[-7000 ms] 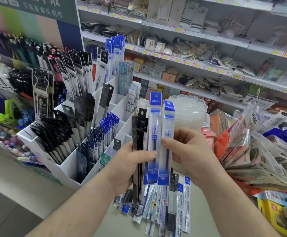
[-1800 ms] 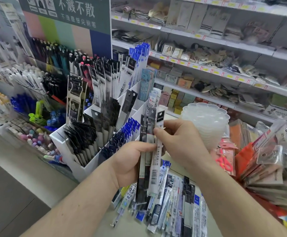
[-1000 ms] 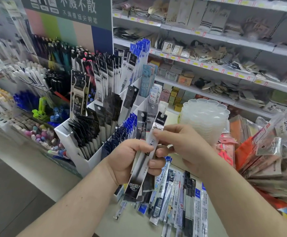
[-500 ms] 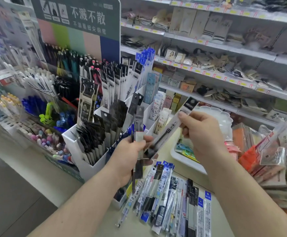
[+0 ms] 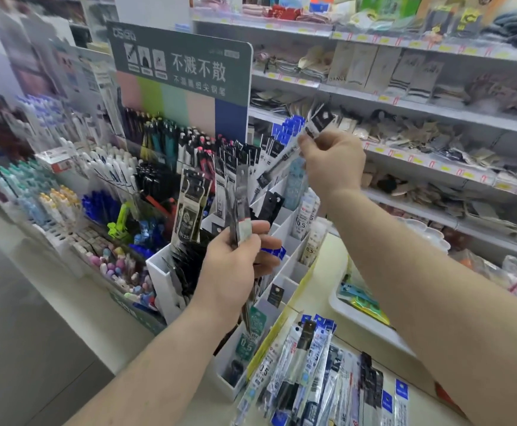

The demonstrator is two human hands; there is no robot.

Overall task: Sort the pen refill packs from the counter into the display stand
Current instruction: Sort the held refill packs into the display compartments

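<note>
A single long, clear-plastic pen refill pack with a black header card (image 5: 288,155) is held aloft and tilted in the raised right hand (image 5: 332,162), its upper end pinched between curled fingers (image 5: 308,142) above the rear rows of the white, stepped, multi-compartment display stand (image 5: 285,229). A small bundle of slim black-and-grey refill packs (image 5: 239,216) is gripped upright in the left hand (image 5: 234,269), the fingers closed around its middle, just in front of the stand's centre compartments. Rows of black-carded and blue-carded packs are seen standing in the stand's compartments, with several of the nearer white cells only partly filled. A loose heap of unsorted clear refill packs with blue, black and white cards (image 5: 322,379) is spread on the pale cream bench (image 5: 334,272) at the lower right, just beside the stand's front corner. A white shallow tray with scalloped rim (image 5: 343,315) holding small coloured items is set on the bench behind the heap, partly hidden by the right forearm. A dark green sign board with white Chinese lettering and pastel colour bands (image 5: 180,75) is mounted behind the stand, above rows of upright pens. Grey shop shelves stocked with packaged socks and hair accessories (image 5: 405,87) are seen along the back wall, their contents blurred.
</note>
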